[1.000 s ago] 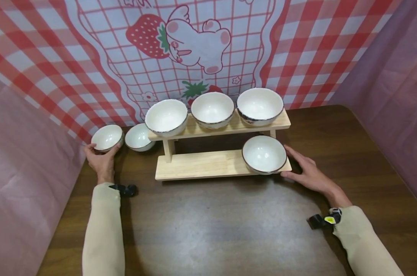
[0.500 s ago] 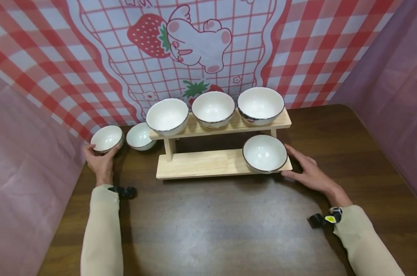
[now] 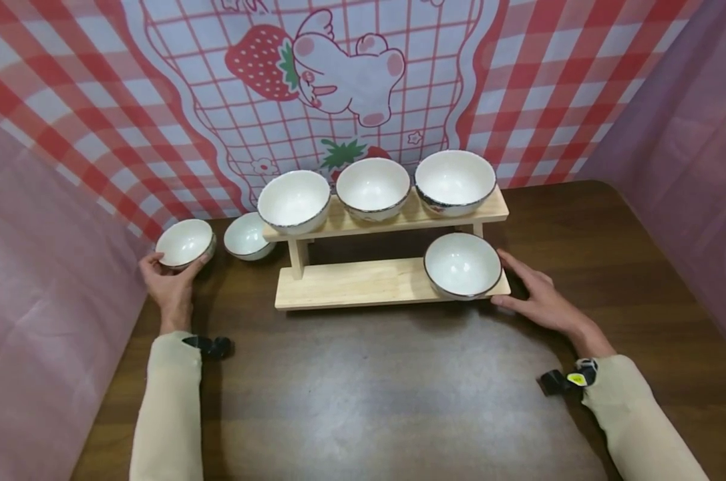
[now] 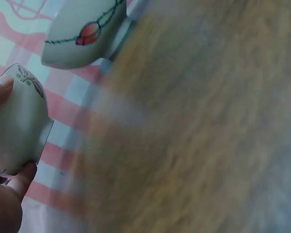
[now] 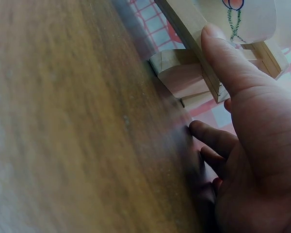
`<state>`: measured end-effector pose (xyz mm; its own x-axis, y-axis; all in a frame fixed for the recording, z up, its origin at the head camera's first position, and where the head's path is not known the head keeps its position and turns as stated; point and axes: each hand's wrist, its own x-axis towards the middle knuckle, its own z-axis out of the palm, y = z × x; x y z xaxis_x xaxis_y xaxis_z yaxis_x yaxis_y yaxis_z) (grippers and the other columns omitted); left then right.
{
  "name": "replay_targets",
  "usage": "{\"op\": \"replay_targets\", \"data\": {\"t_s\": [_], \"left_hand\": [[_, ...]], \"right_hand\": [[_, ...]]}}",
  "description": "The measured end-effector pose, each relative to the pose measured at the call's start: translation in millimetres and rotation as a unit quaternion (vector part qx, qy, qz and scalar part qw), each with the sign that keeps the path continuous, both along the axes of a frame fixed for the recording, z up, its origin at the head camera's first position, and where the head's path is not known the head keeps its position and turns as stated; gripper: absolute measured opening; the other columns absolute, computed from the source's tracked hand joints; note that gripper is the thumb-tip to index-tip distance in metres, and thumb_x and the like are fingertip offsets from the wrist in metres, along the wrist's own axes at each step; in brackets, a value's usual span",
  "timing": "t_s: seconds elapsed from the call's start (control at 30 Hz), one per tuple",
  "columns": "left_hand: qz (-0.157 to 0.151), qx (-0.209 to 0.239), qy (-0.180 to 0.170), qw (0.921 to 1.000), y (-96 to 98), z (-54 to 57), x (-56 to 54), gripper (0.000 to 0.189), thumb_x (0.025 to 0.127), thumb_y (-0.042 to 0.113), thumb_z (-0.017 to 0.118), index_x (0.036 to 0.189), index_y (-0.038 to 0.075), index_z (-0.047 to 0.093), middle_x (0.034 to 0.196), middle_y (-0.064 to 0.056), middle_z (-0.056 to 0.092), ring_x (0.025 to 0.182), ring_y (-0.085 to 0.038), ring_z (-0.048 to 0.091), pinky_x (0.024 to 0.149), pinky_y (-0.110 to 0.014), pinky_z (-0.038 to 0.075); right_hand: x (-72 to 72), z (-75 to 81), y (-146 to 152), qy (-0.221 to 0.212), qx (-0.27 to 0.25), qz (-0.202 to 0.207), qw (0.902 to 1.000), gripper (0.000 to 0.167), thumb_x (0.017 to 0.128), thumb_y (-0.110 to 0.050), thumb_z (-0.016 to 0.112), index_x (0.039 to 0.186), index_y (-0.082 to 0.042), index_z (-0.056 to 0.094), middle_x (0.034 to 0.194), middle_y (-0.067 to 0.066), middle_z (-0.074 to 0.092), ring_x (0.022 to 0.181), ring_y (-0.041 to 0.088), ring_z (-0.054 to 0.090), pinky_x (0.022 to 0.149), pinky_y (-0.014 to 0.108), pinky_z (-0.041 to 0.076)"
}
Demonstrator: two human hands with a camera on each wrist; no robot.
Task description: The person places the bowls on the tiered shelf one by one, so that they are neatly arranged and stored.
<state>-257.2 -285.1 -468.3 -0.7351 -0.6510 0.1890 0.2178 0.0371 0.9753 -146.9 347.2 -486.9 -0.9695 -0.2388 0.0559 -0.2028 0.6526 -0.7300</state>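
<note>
At the far left, my left hand (image 3: 169,286) holds a small white bowl (image 3: 185,242) between thumb and fingers. In the left wrist view this bowl (image 4: 22,121) shows a floral pattern, with checked cloth visible between its foot and the tabletop. Beside it stands a second small bowl (image 3: 248,237), partly hidden by the shelf. My right hand (image 3: 539,300) touches the right end of the two-tier wooden shelf (image 3: 350,284), fingers fairly straight. In the right wrist view its thumb (image 5: 233,60) lies against the lower board. A dark-rimmed bowl (image 3: 462,265) sits on that board's right end.
Three larger white bowls, left (image 3: 294,202), middle (image 3: 373,189) and right (image 3: 455,182), line the upper board. Red-checked cloth (image 3: 531,87) hangs behind the brown wooden table (image 3: 350,394). Pink cloth (image 3: 44,280) borders the left side.
My left hand has shifted slightly left with the small bowl, widening the gap to the neighbouring bowl. The right hand keeps its place at the shelf's end.
</note>
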Motion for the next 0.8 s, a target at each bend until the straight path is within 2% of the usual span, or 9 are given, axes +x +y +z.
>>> {"op": "replay_targets", "data": {"t_s": [0.23, 0.37, 0.8], "left_hand": [[-0.007, -0.006, -0.003, 1.0000, 4.2, 16.8, 12.8, 0.067, 0.062, -0.013, 0.086, 0.108, 0.017, 0.047, 0.124, -0.002, 0.054, 0.117, -0.020, 0.052, 0.095, -0.027, 0.045], [-0.018, 0.006, -0.001, 0.9998, 5.7, 24.9, 22.0, 0.067, 0.062, -0.018, 0.083, 0.108, 0.017, 0.049, 0.118, -0.001, 0.054, 0.114, -0.020, 0.053, 0.091, -0.025, 0.046], [-0.070, -0.007, 0.003, 0.9975, 15.6, 42.6, 58.1, 0.067, 0.063, -0.024, 0.077, 0.108, 0.017, 0.049, 0.118, -0.002, 0.057, 0.111, -0.018, 0.055, 0.082, -0.016, 0.050]], "right_hand": [[0.3, 1.5, 0.2, -0.006, 0.002, -0.003, 1.0000, 0.091, 0.089, -0.026, 0.076, 0.161, -0.016, 0.022, 0.164, 0.022, 0.026, 0.147, 0.051, 0.025, 0.109, 0.077, 0.020], [0.1, 2.0, -0.4, -0.008, 0.001, -0.003, 1.0000, 0.091, 0.089, -0.026, 0.076, 0.161, -0.016, 0.022, 0.164, 0.022, 0.026, 0.147, 0.051, 0.025, 0.109, 0.077, 0.020], [0.4, 3.8, -1.3, -0.008, -0.002, -0.004, 1.0000, 0.090, 0.089, -0.026, 0.076, 0.160, -0.015, 0.023, 0.164, 0.022, 0.026, 0.147, 0.051, 0.025, 0.109, 0.076, 0.021]]}}
